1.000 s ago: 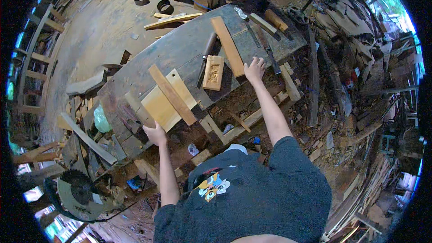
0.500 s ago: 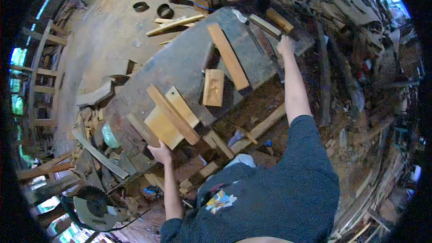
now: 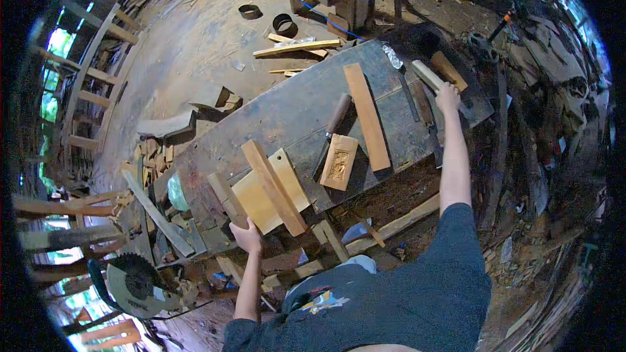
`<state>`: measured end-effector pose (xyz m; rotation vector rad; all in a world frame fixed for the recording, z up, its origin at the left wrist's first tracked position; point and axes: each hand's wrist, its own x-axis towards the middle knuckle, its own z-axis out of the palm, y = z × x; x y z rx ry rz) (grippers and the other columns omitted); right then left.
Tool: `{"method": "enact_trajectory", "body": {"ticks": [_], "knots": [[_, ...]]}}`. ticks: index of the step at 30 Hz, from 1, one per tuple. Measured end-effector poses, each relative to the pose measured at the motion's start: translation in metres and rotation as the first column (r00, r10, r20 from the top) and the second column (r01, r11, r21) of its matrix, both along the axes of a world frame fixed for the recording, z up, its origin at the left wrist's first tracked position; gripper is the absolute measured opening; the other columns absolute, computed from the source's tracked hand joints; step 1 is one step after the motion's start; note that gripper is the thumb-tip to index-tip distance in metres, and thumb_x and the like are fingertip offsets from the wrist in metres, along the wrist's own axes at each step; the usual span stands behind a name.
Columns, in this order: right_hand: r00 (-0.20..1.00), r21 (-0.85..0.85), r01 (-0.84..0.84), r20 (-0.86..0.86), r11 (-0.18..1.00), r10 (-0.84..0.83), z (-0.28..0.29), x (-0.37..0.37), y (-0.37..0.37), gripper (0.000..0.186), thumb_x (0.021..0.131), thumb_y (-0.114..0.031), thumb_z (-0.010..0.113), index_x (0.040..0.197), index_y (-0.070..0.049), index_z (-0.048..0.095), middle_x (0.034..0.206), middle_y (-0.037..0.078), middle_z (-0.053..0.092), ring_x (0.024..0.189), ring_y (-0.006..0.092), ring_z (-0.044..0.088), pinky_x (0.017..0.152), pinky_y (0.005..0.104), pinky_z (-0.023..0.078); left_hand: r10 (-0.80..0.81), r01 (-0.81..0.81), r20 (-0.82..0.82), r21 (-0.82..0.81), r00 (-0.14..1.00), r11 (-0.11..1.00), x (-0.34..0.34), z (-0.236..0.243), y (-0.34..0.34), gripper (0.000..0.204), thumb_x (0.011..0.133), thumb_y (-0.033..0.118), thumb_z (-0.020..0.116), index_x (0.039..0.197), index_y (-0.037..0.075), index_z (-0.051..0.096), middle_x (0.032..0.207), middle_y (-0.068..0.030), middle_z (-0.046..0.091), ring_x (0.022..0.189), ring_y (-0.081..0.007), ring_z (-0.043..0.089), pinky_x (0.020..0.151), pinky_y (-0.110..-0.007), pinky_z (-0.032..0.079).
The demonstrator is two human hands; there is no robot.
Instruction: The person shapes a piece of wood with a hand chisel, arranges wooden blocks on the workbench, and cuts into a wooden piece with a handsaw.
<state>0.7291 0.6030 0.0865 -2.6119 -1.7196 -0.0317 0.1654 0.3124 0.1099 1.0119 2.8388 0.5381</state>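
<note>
On a dark wooden workbench, my left hand is closed on the near end of a narrow wooden block. My right hand, far to the right, grips a pale wooden bar from above. Beside my left hand, a brown wooden strip lies across a pale yellow board with a small hole. In the middle lies a block with a rough carved hollow, close to a chisel with a dark handle. A longer flat plank lies to its right.
Near my right hand lie a dark flat tool, another wooden-handled tool and a brown block. A circular saw sits at lower left. Beyond the bench are thin sticks and two dark rings.
The whole view has shifted, so the bench appears farther right and lower. My right hand now sits further over the pale bar. My left hand stays at the narrow block's near end.
</note>
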Motion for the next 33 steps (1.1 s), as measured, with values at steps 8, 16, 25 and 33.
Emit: {"method": "enact_trajectory", "body": {"ticks": [8,16,25,33], "knots": [[0.872,0.528,-0.232,-0.26,0.817,0.415,0.119,-0.098,-0.102,0.035,0.077,-0.023,0.051,0.104,-0.001,0.042,0.09,0.019,0.046,0.084,0.0353,0.046,0.071,0.0421,0.037,-0.158,0.224,-0.191,0.4,0.969,0.889,0.007,0.011,0.0,0.064,0.065,0.02,0.062,0.115,0.003,0.025,0.112,-0.0181,0.038,0.103,-0.0338,0.038,0.087,-0.042,0.03],[0.352,0.39,-0.825,-0.211,0.409,0.912,0.094,-0.317,-0.265,0.031,0.068,-0.008,0.043,0.099,-0.004,0.047,0.088,0.01,0.051,0.085,0.0253,0.049,0.077,0.0342,0.039,-0.742,0.914,-0.653,-0.193,0.153,0.358,0.049,0.068,0.002,0.051,0.057,0.025,0.062,0.104,0.015,0.047,0.105,-0.0072,0.048,0.102,-0.0173,0.043,0.092,-0.035,0.028],[0.349,0.51,-0.648,-0.462,0.566,0.815,0.131,-0.387,-0.307,0.038,0.071,-0.013,0.056,0.106,-0.003,0.044,0.097,0.015,0.044,0.09,0.0308,0.044,0.08,0.037,0.036,-0.861,0.859,0.018,-0.086,0.507,0.504,-0.03,0.067,-0.027,0.038,0.054,0.023,0.064,0.083,0.005,0.048,0.075,-0.0121,0.055,0.072,-0.027,0.055,0.061,-0.038,0.045],[0.474,0.45,-0.558,-0.517,0.697,0.713,0.116,-0.371,-0.345,0.014,0.074,-0.012,0.054,0.069,0.0,0.057,0.089,0.014,0.051,0.087,0.0278,0.047,0.073,0.0336,0.038,-0.843,0.859,-0.185,0.014,0.506,0.513,-0.038,0.054,0.044,0.037,0.055,0.031,0.064,0.082,0.008,0.054,0.08,-0.0113,0.057,0.082,-0.0263,0.051,0.077,-0.038,0.037]]}}
